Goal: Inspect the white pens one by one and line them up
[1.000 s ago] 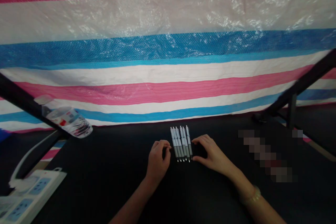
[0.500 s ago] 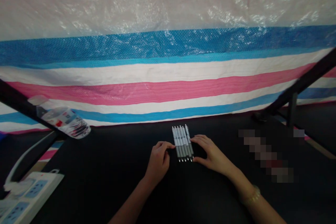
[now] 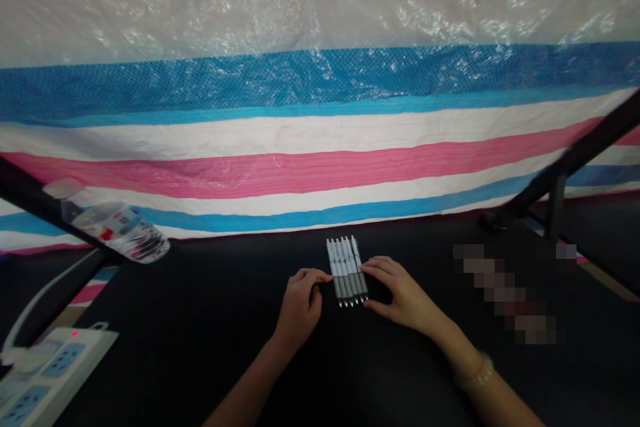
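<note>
Several slim ballpoint pens (image 3: pixel 347 271), white above and grey below, lie side by side in an even row on the black tabletop (image 3: pixel 360 367). Their metal tips point toward me. My left hand (image 3: pixel 301 299) is at the row's left edge, its index finger stretched out to touch the outermost pen and its other fingers curled. From the right, my right hand (image 3: pixel 400 290) meets the row with fingers and thumb apart; the fingertips touch the rightmost pen near its middle, and the thumb is by its tip. Neither hand is wrapped around a pen.
A clear plastic bottle (image 3: pixel 120 227) leans at the back left by a dark frame bar. At front left is a white power strip (image 3: pixel 65 367) with a cable. Pixelated blurring hides something on the right. Striped sheeting (image 3: pixel 320 173) hangs behind the table.
The rightmost pen has shifted left against the others, closing the gap, and its top is more level with theirs. My right hand moved slightly left; my left hand stayed nearly still.
</note>
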Demonstrator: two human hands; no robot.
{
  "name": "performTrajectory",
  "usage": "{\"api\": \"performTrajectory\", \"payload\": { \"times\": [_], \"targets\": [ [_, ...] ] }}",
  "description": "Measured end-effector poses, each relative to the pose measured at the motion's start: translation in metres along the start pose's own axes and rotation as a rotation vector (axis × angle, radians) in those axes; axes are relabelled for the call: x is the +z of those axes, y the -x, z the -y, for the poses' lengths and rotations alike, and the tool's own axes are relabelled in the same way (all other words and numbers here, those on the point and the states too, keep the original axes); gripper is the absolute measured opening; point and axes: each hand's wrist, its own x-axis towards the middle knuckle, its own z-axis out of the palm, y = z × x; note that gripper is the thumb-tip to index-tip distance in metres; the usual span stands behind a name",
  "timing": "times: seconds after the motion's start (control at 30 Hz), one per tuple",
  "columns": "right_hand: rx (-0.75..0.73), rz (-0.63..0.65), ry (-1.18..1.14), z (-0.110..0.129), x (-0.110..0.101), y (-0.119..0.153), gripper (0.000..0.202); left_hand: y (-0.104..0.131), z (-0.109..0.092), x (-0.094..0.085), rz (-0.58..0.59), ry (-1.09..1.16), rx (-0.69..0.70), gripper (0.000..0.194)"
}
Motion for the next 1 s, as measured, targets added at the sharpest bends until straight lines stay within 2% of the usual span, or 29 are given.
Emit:
{"api": "performTrajectory", "payload": {
  "times": [0.27, 0.43, 0.5, 0.57, 0.63, 0.8, 0.9, 1.0],
  "targets": [
    [-0.008, 0.003, -0.006, -0.002, 0.001, 0.000, 0.061, -0.001, -0.001, -0.001, 0.001, -0.030, 0.010, 0.039],
    [0.014, 0.018, -0.068, 0.000, -0.002, -0.001, 0.067, 0.000, 0.002, -0.001, -0.025, 0.007, 0.002, 0.037],
    [0.050, -0.008, -0.089, 0.002, -0.004, 0.000, 0.059, -0.001, 0.005, -0.002, -0.052, 0.020, 0.003, 0.034],
    [0.091, -0.062, -0.092, 0.003, -0.004, 0.000, 0.044, -0.002, 0.008, -0.004, -0.049, 0.010, 0.033, 0.036],
    [0.119, -0.124, -0.086, 0.004, -0.004, 0.000, 0.033, -0.003, 0.011, -0.006, 0.003, -0.028, 0.100, 0.043],
    [0.140, -0.240, -0.095, 0.006, -0.004, 0.000, 0.025, -0.003, 0.011, -0.010, 0.191, -0.182, 0.239, 0.065],
    [0.161, -0.289, -0.130, 0.009, -0.005, 0.001, 0.023, -0.002, 0.008, -0.010, 0.239, -0.239, 0.259, 0.066],
    [0.189, -0.330, -0.172, 0.013, -0.007, 0.001, 0.021, -0.004, 0.005, -0.011, 0.220, -0.255, 0.265, 0.056]
  ]
}}
